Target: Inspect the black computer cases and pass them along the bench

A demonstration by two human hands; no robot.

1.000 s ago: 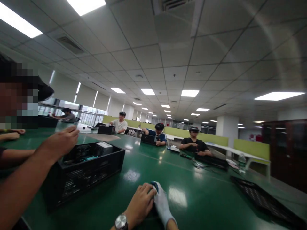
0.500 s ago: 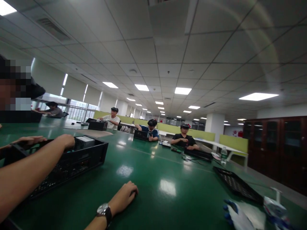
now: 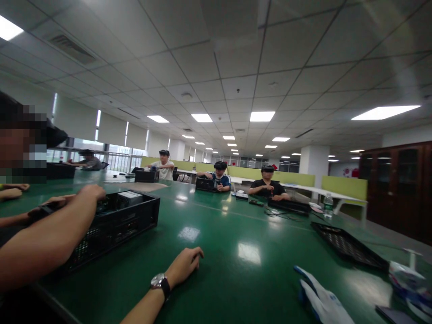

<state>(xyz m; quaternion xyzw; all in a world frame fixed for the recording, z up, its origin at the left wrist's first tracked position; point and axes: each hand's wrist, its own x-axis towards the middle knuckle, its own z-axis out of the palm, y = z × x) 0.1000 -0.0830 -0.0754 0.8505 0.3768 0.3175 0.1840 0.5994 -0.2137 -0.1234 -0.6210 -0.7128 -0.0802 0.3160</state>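
Note:
My left hand (image 3: 185, 267) is bare, with a watch (image 3: 159, 283) on its wrist. It rests low over the green tabletop (image 3: 229, 288), its fingers loosely bent and nothing seen in them. At the lower right is my right hand (image 3: 322, 299), in a white glove with blue on the finger side. One gloved finger stretches out toward the upper left, apart from the others, and no object shows in the hand; its wrist is cut off by the frame. Left of my left hand stands an open black computer case (image 3: 124, 222), where a neighbour's hand (image 3: 92, 192) reaches in.
A black perforated panel (image 3: 347, 245) lies at the right, near a crumpled plastic packet (image 3: 407, 279) and a dark flat object (image 3: 393, 315). A water bottle (image 3: 327, 205) stands farther back. Several people work at black cases across the table.
My gloved right hand has shifted left across the tabletop, away from the packet. My left hand keeps its place, fingers slightly straighter. The view has turned a little, and the neighbour's arm has shifted slightly.

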